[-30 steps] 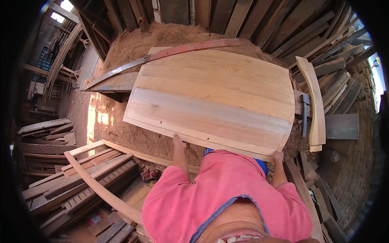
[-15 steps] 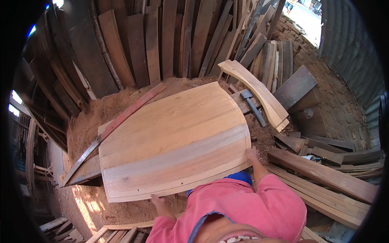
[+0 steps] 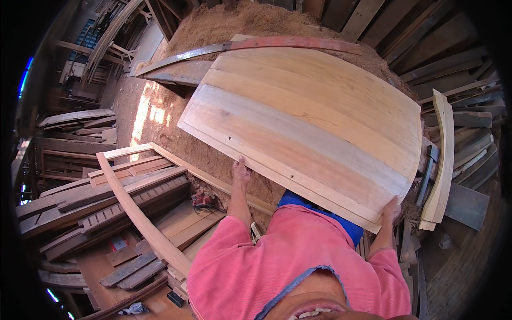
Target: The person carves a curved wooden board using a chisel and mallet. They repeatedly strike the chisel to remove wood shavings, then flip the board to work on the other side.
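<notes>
A wide wooden panel (image 3: 320,112) with curved ends, made of pale and greyish boards, lies in front of my body. My left hand (image 3: 242,172) grips its near edge, left of the middle, the fingers partly hidden beneath. Around the near right corner my right hand (image 3: 392,209) is closed, its fingertips also partly out of sight. A long red and bare-metal strip (image 3: 250,45) rests along the panel's far left side. Beyond the right end lies a hammer (image 3: 430,165), close to a curved pale wooden piece (image 3: 442,154).
Sawdust (image 3: 213,21) is heaped behind the panel. A curved wooden frame (image 3: 138,213) stands at my left over stacked boards (image 3: 69,202). Near it sits a small red power tool (image 3: 205,201). Planks (image 3: 426,32) lean along the back right.
The view has swung left, so the panel appears turned and farther right, and the frame at left now shows. Both hands stay on the panel's near side.
</notes>
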Motion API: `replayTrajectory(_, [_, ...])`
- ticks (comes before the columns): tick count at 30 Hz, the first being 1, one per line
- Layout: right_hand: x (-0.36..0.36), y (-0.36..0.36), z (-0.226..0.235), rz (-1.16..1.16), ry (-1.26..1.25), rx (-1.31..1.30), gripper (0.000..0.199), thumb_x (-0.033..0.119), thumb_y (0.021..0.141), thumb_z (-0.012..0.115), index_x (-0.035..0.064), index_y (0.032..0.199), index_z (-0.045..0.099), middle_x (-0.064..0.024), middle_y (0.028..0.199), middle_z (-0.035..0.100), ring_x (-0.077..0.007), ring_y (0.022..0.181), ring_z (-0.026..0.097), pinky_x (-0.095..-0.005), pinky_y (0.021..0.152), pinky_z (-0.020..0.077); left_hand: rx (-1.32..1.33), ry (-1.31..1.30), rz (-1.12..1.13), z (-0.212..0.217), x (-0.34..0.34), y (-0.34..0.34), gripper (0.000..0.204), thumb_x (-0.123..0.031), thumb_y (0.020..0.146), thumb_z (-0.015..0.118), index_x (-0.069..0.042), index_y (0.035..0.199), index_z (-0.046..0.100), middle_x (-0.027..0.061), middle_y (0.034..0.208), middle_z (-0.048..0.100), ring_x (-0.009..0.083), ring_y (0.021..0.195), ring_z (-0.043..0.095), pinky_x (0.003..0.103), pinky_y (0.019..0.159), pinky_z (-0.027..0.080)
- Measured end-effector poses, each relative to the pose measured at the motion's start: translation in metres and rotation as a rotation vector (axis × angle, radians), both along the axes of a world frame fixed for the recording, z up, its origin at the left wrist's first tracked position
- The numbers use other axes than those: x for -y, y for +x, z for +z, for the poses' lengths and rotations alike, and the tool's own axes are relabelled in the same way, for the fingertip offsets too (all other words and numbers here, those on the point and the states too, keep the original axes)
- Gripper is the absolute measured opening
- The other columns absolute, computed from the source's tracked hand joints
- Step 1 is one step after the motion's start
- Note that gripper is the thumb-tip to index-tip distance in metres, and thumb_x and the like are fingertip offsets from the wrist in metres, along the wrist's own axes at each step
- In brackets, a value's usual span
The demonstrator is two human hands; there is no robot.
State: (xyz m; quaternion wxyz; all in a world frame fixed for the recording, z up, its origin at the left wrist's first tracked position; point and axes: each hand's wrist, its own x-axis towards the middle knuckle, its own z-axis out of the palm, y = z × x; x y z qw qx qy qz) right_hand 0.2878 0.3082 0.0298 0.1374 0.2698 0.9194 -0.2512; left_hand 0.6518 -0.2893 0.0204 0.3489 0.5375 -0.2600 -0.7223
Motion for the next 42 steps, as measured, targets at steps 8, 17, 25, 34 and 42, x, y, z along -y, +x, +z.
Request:
replayTrajectory(8, [-0.058, -0.007, 0.037, 0.062, 0.121, 0.071, 0.085, 0.067, 0.101, 0.040, -0.0100, 0.128, 0.064, -0.0345, 0.127, 0.065, -0.0494, 0.122, 0.061, -0.0538, 0.105, 0.0470, -0.012, -0.005, 0.029, 0.009, -0.086, 0.022, 0.028, -0.027, 0.103, 0.068, -0.011, 0.124, 0.060, 0.0049, 0.109, 0.073, 0.0228, 0.097, 0.073, 0.044, 0.081, 0.065])
replayTrajectory(17, [-0.112, 0.013, 0.030, 0.078, -0.025, 0.127, 0.083, 0.063, 0.101, 0.043, -0.0120, 0.131, 0.061, -0.0354, 0.129, 0.063, -0.0488, 0.126, 0.059, -0.0534, 0.107, 0.0450, 0.022, -0.008, -0.013, 0.023, -0.106, 0.040, 0.027, -0.026, 0.104, 0.065, -0.013, 0.126, 0.061, 0.0059, 0.115, 0.071, 0.0238, 0.103, 0.071, 0.046, 0.086, 0.063])
replayTrajectory(25, [-0.114, 0.043, 0.030, 0.004, -0.015, 0.100, 0.078, 0.061, 0.101, 0.046, -0.0125, 0.118, 0.065, -0.0333, 0.118, 0.066, -0.0462, 0.120, 0.062, -0.0516, 0.101, 0.0464, -0.071, 0.221, 0.041, 0.024, -0.026, 0.083, 0.079, -0.051, 0.084, 0.082, -0.011, 0.145, 0.053, 0.0106, 0.143, 0.060, 0.0337, 0.131, 0.056, 0.052, 0.113, 0.045])
replayTrajectory(34, [-0.115, 0.067, 0.025, -0.007, -0.096, 0.208, 0.086, 0.063, 0.102, 0.044, -0.0158, 0.134, 0.058, -0.0344, 0.134, 0.062, -0.0459, 0.132, 0.056, -0.0496, 0.109, 0.0429, -0.095, -0.012, 0.018, 0.006, 0.061, 0.088, 0.071, -0.040, 0.091, 0.081, -0.003, 0.144, 0.051, 0.0137, 0.134, 0.066, 0.0335, 0.119, 0.065, 0.053, 0.102, 0.055])
replayTrajectory(42, [-0.097, 0.067, 0.063, -0.069, 0.064, 0.105, 0.090, 0.068, 0.098, 0.050, -0.0142, 0.133, 0.060, -0.0329, 0.133, 0.063, -0.0448, 0.130, 0.058, -0.0485, 0.110, 0.0443, -0.072, -0.196, 0.073, 0.039, 0.032, 0.079, 0.062, -0.032, 0.094, 0.080, -0.001, 0.139, 0.052, 0.0117, 0.121, 0.069, 0.0291, 0.106, 0.070, 0.046, 0.093, 0.061])
